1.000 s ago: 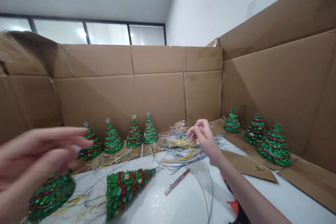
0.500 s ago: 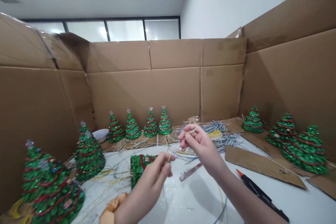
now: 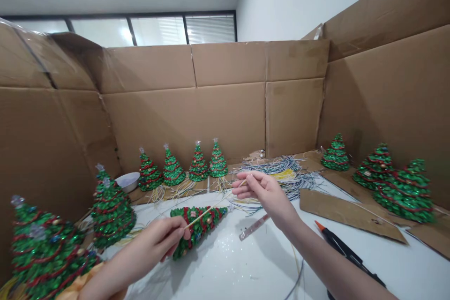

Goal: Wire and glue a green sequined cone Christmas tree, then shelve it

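Pale yellow cord [image 3: 201,216] stretches above one lying Christmas tree [image 3: 211,226], pinched near one end between thumb and fingers of the left hand [image 3: 165,239] and at the other by thumb and forefinger of the right hand [image 3: 262,189], its remaining fingers loosely spread. Four trees [image 3: 198,165] stand along the back cardboard [image 3: 154,117], three trees [image 3: 404,194] at right; left-hand ones overlap past counting, beside one bowl [image 3: 127,181].

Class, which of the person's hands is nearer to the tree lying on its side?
Left. The left hand overlaps the wide base of the lying tree in view; the right hand is off to the right, past its tip.
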The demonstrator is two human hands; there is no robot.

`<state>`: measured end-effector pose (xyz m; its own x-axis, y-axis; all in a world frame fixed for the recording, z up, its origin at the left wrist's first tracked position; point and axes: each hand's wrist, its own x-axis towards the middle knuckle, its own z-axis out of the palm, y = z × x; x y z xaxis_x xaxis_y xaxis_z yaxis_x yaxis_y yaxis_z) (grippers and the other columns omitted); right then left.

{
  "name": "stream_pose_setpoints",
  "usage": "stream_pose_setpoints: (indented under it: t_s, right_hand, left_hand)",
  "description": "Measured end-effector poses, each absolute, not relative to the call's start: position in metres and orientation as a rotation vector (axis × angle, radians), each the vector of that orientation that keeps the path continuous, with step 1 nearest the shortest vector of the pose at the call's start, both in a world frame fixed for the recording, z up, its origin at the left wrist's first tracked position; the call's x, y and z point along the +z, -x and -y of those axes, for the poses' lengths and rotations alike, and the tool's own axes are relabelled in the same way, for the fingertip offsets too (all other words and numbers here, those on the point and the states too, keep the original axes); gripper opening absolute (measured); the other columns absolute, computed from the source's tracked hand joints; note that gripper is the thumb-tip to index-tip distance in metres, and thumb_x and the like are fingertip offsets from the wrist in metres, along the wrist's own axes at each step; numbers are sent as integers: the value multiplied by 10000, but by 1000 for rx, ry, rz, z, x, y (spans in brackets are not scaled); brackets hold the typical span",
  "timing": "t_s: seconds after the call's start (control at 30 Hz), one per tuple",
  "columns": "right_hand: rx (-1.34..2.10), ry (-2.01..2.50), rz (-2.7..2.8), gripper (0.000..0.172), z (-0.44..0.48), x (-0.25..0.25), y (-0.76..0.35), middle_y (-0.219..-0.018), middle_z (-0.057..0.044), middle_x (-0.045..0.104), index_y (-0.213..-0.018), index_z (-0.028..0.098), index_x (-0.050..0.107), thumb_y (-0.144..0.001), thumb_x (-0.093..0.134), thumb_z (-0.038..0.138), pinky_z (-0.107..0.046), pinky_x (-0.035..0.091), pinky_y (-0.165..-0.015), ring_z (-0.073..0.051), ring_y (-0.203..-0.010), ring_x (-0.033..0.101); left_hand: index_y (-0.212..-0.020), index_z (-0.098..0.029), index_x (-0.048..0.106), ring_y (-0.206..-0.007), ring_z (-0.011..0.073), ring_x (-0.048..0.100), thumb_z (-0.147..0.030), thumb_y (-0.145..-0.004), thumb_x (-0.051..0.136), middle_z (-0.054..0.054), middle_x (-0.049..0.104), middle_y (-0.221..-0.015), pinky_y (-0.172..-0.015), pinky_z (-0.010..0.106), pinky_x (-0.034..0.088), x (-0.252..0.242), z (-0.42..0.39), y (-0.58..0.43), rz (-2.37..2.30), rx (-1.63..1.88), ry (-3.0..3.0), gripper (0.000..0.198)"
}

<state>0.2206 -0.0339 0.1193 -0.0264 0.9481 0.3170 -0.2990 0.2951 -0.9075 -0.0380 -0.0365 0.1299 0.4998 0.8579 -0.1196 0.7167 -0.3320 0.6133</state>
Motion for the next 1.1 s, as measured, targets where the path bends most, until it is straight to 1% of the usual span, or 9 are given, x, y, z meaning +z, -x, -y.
stream_pose_setpoints:
  t_s: [0.17, 0.3, 0.4, 0.53, 0.73, 0.93, 1.03, 1.1]
  right_hand:
    - [939, 803, 1250, 390, 36, 116, -222, -738, -70, 650, -890, 127, 593, -771, 546, 495, -271, 531, -579, -149, -630, 649]
    - [767, 863, 1339, 355, 39, 110, -222, -697, -45, 621, -955, 131, 606, -828, 480, 438, -257, 526, -561, -133, -594, 630]
    - [626, 903, 1422, 328, 40, 104, -222, -677, -29, 605, -998, 139, 619, -846, 456, 380, -248, 523, -557, -121, -570, 617]
    - [498, 936, 1477, 293, 43, 101, -222, -659, -18, 599, -982, 157, 636, -860, 436, 332, -234, 515, -542, -109, -544, 598]
    - [493, 970, 1453, 300, 48, 115, -227, -710, -44, 653, -1008, 157, 632, -850, 468, 351, -273, 534, -598, -136, -607, 626]
    - [488, 927, 1437, 292, 40, 136, -218, -787, -67, 682, -1027, 159, 636, -831, 495, 323, -327, 543, -636, -155, -658, 641]
    - [452, 885, 1365, 310, 31, 151, -203, -771, -66, 686, -1075, 140, 595, -823, 508, 296, -327, 542, -649, -151, -667, 645]
    - [515, 837, 1306, 302, 26, 161, -194, -762, -71, 691, -1045, 120, 586, -803, 540, 295, -323, 542, -661, -155, -689, 654]
  left_hand:
    - [-835, -170, 556, -540, 116, 449, -441, -880, 313, -11, 528, -560, -540, 204, 351, 139, 41, 33, -1259, 180, -2206, 367]
    - [-848, -163, 553, -565, 115, 471, -406, -886, 323, -5, 560, -597, -551, 204, 351, 146, 45, 34, -1240, 183, -2201, 336]
    - [-875, -159, 559, -567, 112, 474, -409, -889, 324, -3, 568, -619, -556, 207, 351, 150, 46, 37, -1236, 201, -2192, 343]
    - [-844, -161, 559, -575, 111, 478, -430, -890, 331, -5, 570, -626, -568, 212, 357, 154, 47, 40, -1211, 250, -2211, 356]
    - [-753, -159, 519, -594, 116, 477, -413, -882, 347, 3, 546, -647, -582, 222, 367, 158, 48, 45, -1226, 386, -2241, 333]
    - [-883, -155, 529, -635, 134, 488, -409, -868, 341, 16, 534, -676, -602, 233, 393, 161, 48, 54, -1214, 447, -2147, 316]
    - [-901, -149, 537, -620, 134, 490, -413, -859, 349, 16, 543, -661, -585, 228, 381, 164, 49, 57, -1246, 446, -2155, 327]
    - [-917, -143, 542, -602, 130, 483, -414, -853, 356, 16, 552, -656, -558, 222, 363, 167, 50, 60, -1279, 447, -2169, 335]
